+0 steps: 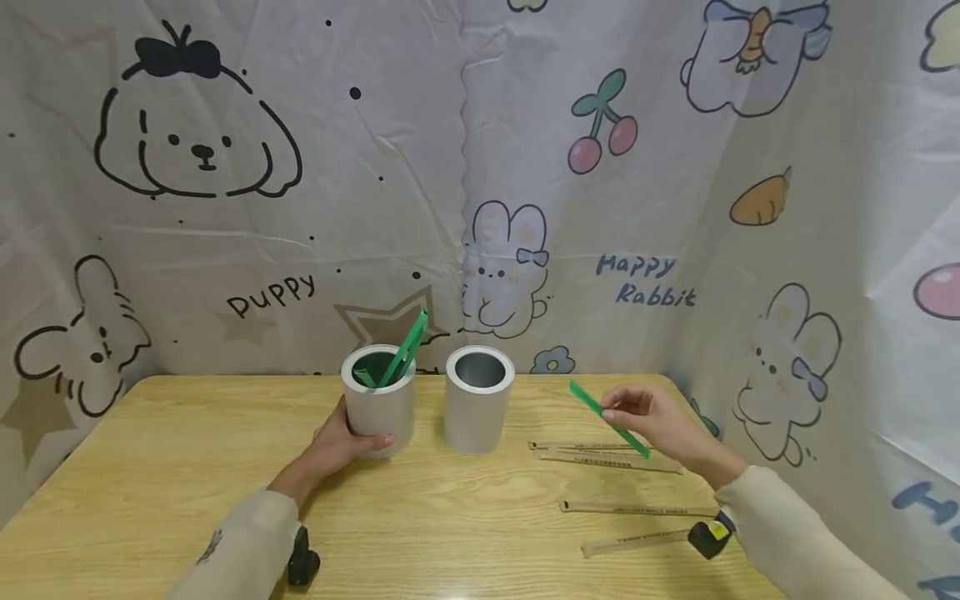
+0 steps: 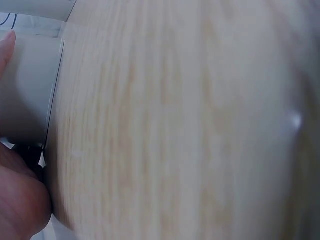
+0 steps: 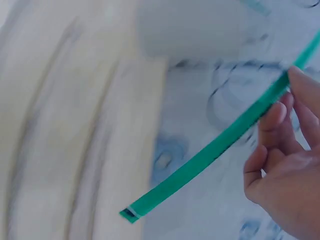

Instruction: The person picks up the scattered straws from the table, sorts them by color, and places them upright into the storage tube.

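My left hand (image 1: 339, 448) grips the left white canister (image 1: 380, 421), thumb across its front. Several green slim packets (image 1: 408, 348) stick up from inside it and lean right. Part of this canister (image 2: 27, 95) and of the hand (image 2: 22, 205) shows at the left wrist view's edge. Raised over the table's right side, my right hand (image 1: 660, 421) pinches a slim green packet (image 1: 583, 395) between thumb and fingertips. The right wrist view shows this packet (image 3: 185, 170) slanting through the air; its contents are hidden. A second white canister (image 1: 474, 421) stands just right of the gripped one.
Several slim brown paper packets lie on the wooden table (image 1: 450, 533) at the right: some close together at the back (image 1: 630, 463), another packet (image 1: 637, 507) nearer, and one (image 1: 637, 543) nearest me. A printed cloth (image 1: 420, 192) hangs behind the table.
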`<state>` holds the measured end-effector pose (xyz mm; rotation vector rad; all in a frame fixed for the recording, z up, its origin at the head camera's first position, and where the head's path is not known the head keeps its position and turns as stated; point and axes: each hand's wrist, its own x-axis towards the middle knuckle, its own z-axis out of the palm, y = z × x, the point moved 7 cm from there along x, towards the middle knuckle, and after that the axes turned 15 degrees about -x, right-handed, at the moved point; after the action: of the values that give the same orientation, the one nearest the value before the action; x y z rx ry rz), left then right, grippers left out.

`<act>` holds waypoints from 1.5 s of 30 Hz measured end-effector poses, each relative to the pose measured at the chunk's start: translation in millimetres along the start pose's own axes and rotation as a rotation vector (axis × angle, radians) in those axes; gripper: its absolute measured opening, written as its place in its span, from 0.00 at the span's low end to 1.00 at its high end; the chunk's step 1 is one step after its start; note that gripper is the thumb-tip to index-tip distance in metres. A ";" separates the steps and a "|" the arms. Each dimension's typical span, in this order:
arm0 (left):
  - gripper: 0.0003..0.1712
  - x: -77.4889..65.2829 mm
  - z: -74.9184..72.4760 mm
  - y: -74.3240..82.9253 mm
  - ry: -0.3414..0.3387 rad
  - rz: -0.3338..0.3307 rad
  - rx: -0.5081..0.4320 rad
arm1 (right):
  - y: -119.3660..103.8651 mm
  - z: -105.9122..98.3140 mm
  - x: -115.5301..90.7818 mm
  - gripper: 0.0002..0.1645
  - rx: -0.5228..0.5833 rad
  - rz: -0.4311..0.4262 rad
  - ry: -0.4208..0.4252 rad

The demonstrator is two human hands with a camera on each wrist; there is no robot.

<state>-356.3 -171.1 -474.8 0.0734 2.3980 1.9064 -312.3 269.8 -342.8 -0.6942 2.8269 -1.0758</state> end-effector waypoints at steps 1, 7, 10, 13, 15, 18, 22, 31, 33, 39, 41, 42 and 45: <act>0.67 0.0 -0.1 -0.5 0.000 -0.001 -0.003 | -9.8 -0.5 5.5 0.13 0.031 0.000 0.027; 0.67 1.9 0.0 -1.6 -0.004 0.009 -0.015 | -75.9 3.3 45.1 0.05 0.305 -0.079 0.182; 0.67 3.5 0.9 -1.1 -0.009 0.012 -0.023 | -112.1 12.5 65.2 0.09 0.494 -0.163 0.225; 0.67 3.7 1.7 0.2 -0.012 0.012 -0.030 | -147.1 25.8 83.1 0.06 0.626 -0.245 0.240; 0.67 3.5 2.0 1.0 -0.014 0.013 -0.031 | -167.1 34.9 94.2 0.06 0.664 -0.276 0.247; 0.66 3.5 2.5 2.3 -0.012 0.016 -0.026 | -191.2 46.6 110.0 0.14 0.680 -0.280 0.275; 0.66 4.1 2.9 2.7 -0.010 0.021 -0.007 | -209.8 60.6 128.9 0.20 0.697 -0.272 0.327; 0.65 3.2 2.7 1.9 -0.001 0.019 0.006 | -211.1 98.7 155.6 0.06 0.654 -0.216 0.408; 0.64 2.7 2.1 0.8 -0.004 0.023 -0.001 | -207.0 109.5 158.9 0.09 0.632 -0.190 0.411; 0.62 0.3 2.5 2.2 -0.030 0.058 -0.042 | -194.5 136.1 161.9 0.10 0.459 -0.121 0.350; 0.61 -0.5 2.1 3.1 -0.027 0.063 -0.044 | -189.8 142.0 161.4 0.10 0.356 -0.098 0.311; 0.61 -0.9 1.9 3.3 -0.027 0.063 -0.044 | -187.9 143.8 160.3 0.10 0.306 -0.084 0.293; 0.62 -1.7 1.4 3.8 -0.031 0.060 -0.046 | -182.8 145.7 156.0 0.10 0.210 -0.056 0.252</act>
<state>-354.6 -169.0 -471.4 0.1724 2.3569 1.9698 -352.8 -7.1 -317.7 -0.6652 2.8462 -1.5435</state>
